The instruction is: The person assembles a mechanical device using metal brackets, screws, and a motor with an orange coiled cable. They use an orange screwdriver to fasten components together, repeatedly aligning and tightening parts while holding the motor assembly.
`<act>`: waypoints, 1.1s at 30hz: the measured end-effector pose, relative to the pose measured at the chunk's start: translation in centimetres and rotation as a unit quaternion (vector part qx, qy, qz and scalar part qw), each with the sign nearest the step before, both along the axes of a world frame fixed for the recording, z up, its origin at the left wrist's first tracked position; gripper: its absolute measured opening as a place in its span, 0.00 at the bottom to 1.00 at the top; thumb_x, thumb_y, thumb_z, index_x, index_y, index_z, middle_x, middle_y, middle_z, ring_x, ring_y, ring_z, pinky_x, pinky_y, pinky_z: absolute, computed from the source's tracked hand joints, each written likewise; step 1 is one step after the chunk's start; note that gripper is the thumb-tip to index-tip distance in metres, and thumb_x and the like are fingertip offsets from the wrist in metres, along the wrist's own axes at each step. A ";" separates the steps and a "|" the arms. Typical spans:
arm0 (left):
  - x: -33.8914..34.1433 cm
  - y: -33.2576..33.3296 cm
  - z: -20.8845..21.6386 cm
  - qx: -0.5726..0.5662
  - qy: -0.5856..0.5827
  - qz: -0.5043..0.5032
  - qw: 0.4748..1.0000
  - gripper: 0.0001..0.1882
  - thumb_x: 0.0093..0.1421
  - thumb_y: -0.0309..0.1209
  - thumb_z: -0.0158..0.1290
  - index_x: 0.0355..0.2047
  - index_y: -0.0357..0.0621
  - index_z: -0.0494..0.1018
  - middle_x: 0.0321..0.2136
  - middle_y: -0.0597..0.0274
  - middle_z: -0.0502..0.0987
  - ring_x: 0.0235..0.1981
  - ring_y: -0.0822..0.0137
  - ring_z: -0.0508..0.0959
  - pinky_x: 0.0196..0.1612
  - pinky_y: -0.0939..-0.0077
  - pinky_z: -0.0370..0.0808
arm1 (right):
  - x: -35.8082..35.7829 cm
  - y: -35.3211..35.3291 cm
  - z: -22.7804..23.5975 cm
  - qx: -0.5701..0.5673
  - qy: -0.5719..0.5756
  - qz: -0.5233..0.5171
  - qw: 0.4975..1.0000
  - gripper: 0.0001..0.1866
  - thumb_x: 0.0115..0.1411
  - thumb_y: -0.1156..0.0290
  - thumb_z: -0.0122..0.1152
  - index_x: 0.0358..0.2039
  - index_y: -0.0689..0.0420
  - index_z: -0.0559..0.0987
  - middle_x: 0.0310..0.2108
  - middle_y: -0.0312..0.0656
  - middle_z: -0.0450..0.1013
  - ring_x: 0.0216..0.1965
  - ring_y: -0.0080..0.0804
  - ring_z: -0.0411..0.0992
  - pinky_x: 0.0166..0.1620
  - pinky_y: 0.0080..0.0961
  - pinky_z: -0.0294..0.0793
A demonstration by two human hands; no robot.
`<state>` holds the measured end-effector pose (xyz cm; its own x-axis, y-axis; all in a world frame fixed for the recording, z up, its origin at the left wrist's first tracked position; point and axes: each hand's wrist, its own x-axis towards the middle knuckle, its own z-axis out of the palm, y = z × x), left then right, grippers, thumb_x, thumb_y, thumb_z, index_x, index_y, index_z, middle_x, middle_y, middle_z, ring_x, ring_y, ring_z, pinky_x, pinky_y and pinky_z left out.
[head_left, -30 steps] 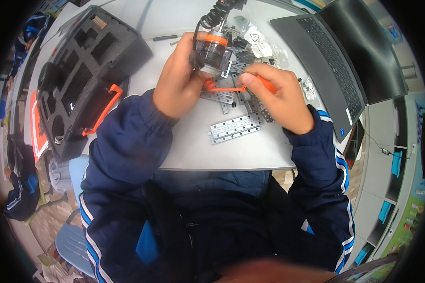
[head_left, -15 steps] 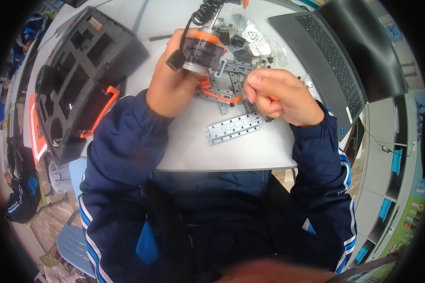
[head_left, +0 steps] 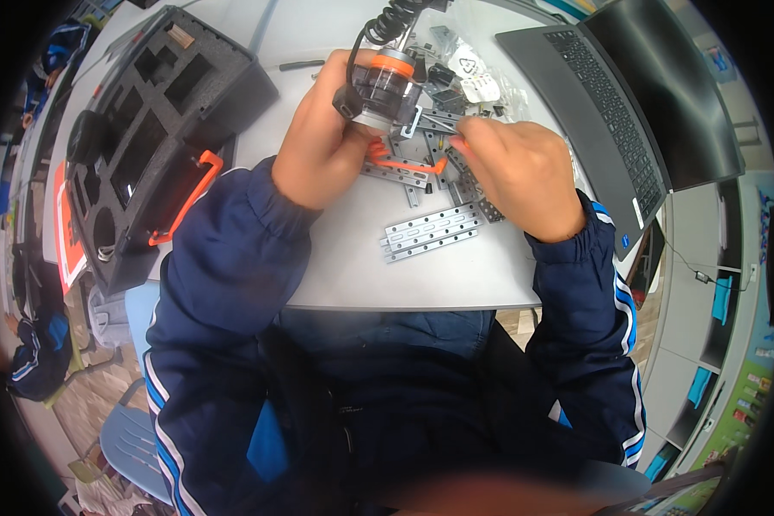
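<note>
My left hand (head_left: 311, 142) is wrapped round a cylindrical device (head_left: 385, 90) with a dark see-through body, an orange ring and a pale end. A coiled black cable (head_left: 390, 23) rises from its top. To its right, my right hand (head_left: 522, 163) is closed with thumb and fingertips together; what they hold, if anything, is too small to make out. Below the device lies an orange strip (head_left: 417, 165) across perforated metal beams (head_left: 402, 175). Nearer to me, silver slotted rails (head_left: 430, 232) rest on the white table (head_left: 344, 267).
An open black case (head_left: 159, 129) with cut foam and an orange handle (head_left: 189, 199) stands at the left. On the right is an open laptop (head_left: 598, 107). Clear plastic bags (head_left: 482, 77) and small dark parts lie behind my hands. A blue chair (head_left: 133, 439) stands at lower left.
My right hand has turned with its back upward, and its fingertips have moved up beside the beams. The device in my left hand has shifted slightly right.
</note>
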<state>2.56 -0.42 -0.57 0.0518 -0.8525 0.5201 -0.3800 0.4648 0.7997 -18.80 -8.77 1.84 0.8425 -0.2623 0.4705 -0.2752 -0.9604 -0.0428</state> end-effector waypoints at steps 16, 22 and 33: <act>0.1 -0.4 -0.4 0.007 0.138 -0.049 0.989 0.25 0.54 0.08 0.42 0.52 0.39 0.60 0.46 0.55 0.74 0.39 0.72 0.75 0.35 0.80 0.77 | -1.2 -1.6 1.9 0.875 -0.015 0.060 0.481 0.19 0.69 0.63 0.40 0.39 0.69 0.72 0.16 0.30 0.59 0.11 0.11 0.47 0.13 0.12 0.45; 0.2 -0.3 -0.4 0.019 0.155 -0.053 0.986 0.24 0.54 0.09 0.42 0.52 0.39 0.60 0.46 0.56 0.74 0.41 0.72 0.75 0.36 0.80 0.76 | -0.2 0.1 1.6 0.741 -0.088 0.031 0.665 0.17 0.68 0.65 0.46 0.47 0.66 0.73 0.16 0.26 0.58 0.14 0.10 0.46 0.17 0.12 0.46; 0.0 -0.1 -0.3 0.009 0.127 -0.049 0.991 0.24 0.54 0.09 0.43 0.51 0.38 0.60 0.46 0.56 0.74 0.40 0.72 0.75 0.38 0.80 0.75 | -0.2 0.3 2.3 0.652 -0.104 -0.032 0.751 0.21 0.67 0.57 0.48 0.33 0.61 0.82 0.12 0.23 0.53 0.15 0.10 0.47 0.20 0.13 0.46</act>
<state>2.56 -0.52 -0.89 0.0949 -0.8692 0.4853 -0.1196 0.4740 0.8723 -18.96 -8.48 4.13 0.7517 -0.6517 -0.1013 -0.1762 -0.0505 -0.9831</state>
